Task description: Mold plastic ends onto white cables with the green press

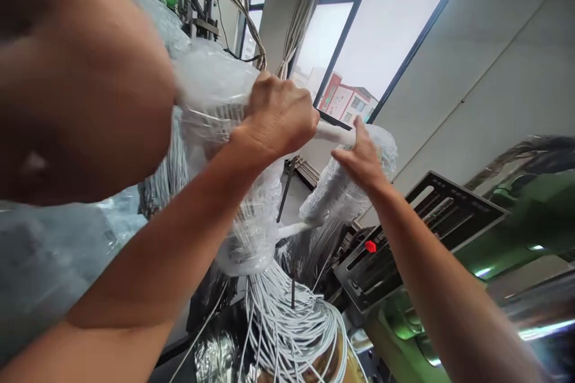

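My left hand [281, 111] is closed in a fist around a white bar-like piece [335, 133], at the top of a bundle wrapped in clear plastic film [254, 221]. My right hand [363, 158] is at the other end of that piece, its thumb and one finger spread apart against it; its other fingers are hidden. Just behind the right hand hangs a second film-wrapped cylinder [336, 191]. A lower white piece [294, 229] spans between the two wrapped forms. Many thin white cables [291, 317] spill from the bottom of the left bundle.
More film-wrapped material [67, 251] stands at the left, beside hanging cables [173, 161]. A blurred limb or shoulder [81, 84] fills the upper left. Right of me is a green machine [539, 215] with a slotted dark panel [449, 209] and red knob [371, 246]. Windows [381, 30] lie behind.
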Demonstrator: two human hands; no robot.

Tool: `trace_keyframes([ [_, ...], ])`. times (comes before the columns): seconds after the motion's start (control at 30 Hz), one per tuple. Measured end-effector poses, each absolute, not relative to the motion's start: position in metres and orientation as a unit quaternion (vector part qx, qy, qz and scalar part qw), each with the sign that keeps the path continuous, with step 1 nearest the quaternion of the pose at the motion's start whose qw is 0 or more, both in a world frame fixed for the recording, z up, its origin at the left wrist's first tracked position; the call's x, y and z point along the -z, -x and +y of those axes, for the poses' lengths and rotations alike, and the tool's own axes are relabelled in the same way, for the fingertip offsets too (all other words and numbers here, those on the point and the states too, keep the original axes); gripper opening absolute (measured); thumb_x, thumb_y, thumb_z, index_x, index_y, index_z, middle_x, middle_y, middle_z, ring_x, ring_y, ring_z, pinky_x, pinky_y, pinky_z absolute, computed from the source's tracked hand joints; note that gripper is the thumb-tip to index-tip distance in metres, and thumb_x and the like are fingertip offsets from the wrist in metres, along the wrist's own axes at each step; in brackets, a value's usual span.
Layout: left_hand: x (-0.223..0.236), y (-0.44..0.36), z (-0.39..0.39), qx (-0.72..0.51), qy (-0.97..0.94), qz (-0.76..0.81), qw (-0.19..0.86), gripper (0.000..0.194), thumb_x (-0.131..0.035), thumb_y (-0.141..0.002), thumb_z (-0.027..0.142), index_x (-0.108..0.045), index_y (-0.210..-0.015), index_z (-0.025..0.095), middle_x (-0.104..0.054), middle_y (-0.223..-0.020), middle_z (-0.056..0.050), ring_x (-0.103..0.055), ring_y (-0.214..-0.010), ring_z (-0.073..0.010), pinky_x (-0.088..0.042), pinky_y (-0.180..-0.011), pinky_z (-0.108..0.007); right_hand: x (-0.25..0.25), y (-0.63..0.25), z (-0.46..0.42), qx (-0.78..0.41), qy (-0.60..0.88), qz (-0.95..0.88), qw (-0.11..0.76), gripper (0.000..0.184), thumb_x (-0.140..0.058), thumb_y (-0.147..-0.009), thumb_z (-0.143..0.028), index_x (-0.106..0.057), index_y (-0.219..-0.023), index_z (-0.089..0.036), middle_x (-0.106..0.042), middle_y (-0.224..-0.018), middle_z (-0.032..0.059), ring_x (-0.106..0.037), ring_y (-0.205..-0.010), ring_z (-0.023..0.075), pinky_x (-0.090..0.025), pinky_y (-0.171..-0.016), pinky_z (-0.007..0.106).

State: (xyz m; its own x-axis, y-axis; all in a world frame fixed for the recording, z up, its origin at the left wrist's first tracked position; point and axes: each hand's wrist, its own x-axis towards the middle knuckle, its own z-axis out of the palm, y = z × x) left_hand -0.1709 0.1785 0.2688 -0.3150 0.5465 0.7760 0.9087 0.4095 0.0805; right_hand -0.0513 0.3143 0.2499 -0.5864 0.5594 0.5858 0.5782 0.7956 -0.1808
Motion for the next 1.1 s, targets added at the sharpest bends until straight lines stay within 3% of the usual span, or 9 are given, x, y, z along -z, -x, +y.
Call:
trace_keyframes([
  [0.1,-0.254,0.160,0.163,0.379,0.516,-0.693,0.331,0.033,-0.044,-0.087,0.015,-0.062,-0.112,0.005,-0.069,-0.105,-0.015,-0.061,-0.109,-0.0283,-0.040,-0.102,-0.050,-0.240,0.043,0.248,-0.109,0.097,-0.926,0.347,0.082,-0.054,-0.076,-0.018,-0.018,-0.149,-0.007,-0.027,-0.155,0.0126,-0.028,-0.141,0.0202,-0.032,-0.112,0.032],
  [0.27,-0.149,0.108,0.077,0.599,0.531,-0.493,0.342,0.047,-0.035,-0.082,-0.002,-0.055,-0.120,0.014,-0.054,-0.135,-0.011,-0.047,-0.129,-0.0227,-0.044,-0.105,-0.044,-0.230,0.064,0.196,-0.128,0.065,-0.907,0.397,0.083,-0.063,-0.076,-0.037,-0.028,-0.145,-0.007,-0.032,-0.151,0.0195,-0.028,-0.141,0.0286,-0.028,-0.113,0.046],
  [0.37,-0.080,0.100,0.020,0.550,0.487,-0.526,0.429,0.040,-0.046,-0.078,-0.004,-0.062,-0.106,0.020,-0.064,-0.116,-0.008,-0.054,-0.120,-0.0279,-0.044,-0.103,-0.053,-0.216,0.099,0.173,-0.002,0.106,-0.896,0.432,0.099,-0.071,-0.070,-0.050,-0.024,-0.147,-0.010,-0.021,-0.155,0.0209,-0.015,-0.143,0.0359,-0.021,-0.112,0.057],
  [0.47,-0.056,0.124,-0.016,0.458,0.327,-0.604,0.564,0.038,-0.060,-0.076,0.005,-0.063,-0.108,0.023,-0.063,-0.116,-0.007,-0.055,-0.117,-0.0316,-0.036,-0.107,-0.060,-0.207,0.130,0.156,0.095,0.142,-0.879,0.444,0.089,-0.065,-0.077,-0.039,-0.018,-0.150,-0.017,-0.013,-0.158,0.0156,-0.002,-0.144,0.0393,-0.012,-0.108,0.068],
  [0.6,-0.072,0.165,-0.032,0.357,0.156,-0.734,0.556,0.073,-0.072,-0.076,0.035,-0.042,-0.140,0.018,-0.019,-0.156,-0.018,-0.019,-0.138,-0.0483,-0.018,-0.109,-0.070,-0.227,0.138,0.160,0.125,0.151,-0.903,0.382,0.075,-0.047,-0.078,-0.013,-0.023,-0.149,-0.026,-0.025,-0.156,0.0091,-0.014,-0.141,0.0392,-0.019,-0.104,0.070],
  [0.7,-0.074,0.185,-0.035,0.347,0.133,-0.799,0.473,0.074,-0.062,-0.084,0.035,-0.027,-0.148,0.022,0.009,-0.158,-0.012,-0.003,-0.141,-0.0474,-0.014,-0.106,-0.073,-0.258,0.121,0.189,0.143,0.122,-0.931,0.313,0.075,-0.046,-0.075,-0.010,-0.031,-0.145,-0.031,-0.040,-0.148,0.0064,-0.036,-0.132,0.0367,-0.035,-0.097,0.065],
  [0.93,-0.050,0.185,-0.068,0.309,0.221,-0.787,0.486,0.071,-0.055,-0.086,0.014,-0.025,-0.150,0.028,-0.027,-0.154,-0.013,-0.029,-0.138,-0.0406,-0.028,-0.108,-0.065,-0.273,0.085,0.283,0.114,0.284,-0.902,0.306,0.073,-0.050,-0.070,-0.014,-0.039,-0.141,-0.028,-0.053,-0.137,0.0109,-0.051,-0.120,0.0337,-0.047,-0.090,0.052],
  [1.03,-0.061,0.172,-0.094,0.339,0.248,-0.709,0.567,0.077,-0.066,-0.080,0.017,-0.031,-0.146,0.039,-0.032,-0.153,-0.002,-0.042,-0.132,-0.0325,-0.043,-0.105,-0.050,-0.265,0.092,0.302,0.113,0.302,-0.888,0.327,0.066,-0.046,-0.073,-0.015,-0.043,-0.139,-0.022,-0.049,-0.140,0.0180,-0.046,-0.124,0.0402,-0.042,-0.089,0.064],
  [1.1,-0.073,0.171,-0.110,0.370,0.184,-0.681,0.605,0.088,-0.075,-0.073,0.028,-0.028,-0.147,0.040,-0.024,-0.156,0.002,-0.037,-0.135,-0.0340,-0.041,-0.109,-0.050,-0.261,0.097,0.303,0.103,0.305,-0.890,0.324,0.066,-0.045,-0.073,-0.016,-0.043,-0.138,-0.025,-0.048,-0.140,0.0168,-0.044,-0.125,0.0418,-0.041,-0.087,0.068],
])
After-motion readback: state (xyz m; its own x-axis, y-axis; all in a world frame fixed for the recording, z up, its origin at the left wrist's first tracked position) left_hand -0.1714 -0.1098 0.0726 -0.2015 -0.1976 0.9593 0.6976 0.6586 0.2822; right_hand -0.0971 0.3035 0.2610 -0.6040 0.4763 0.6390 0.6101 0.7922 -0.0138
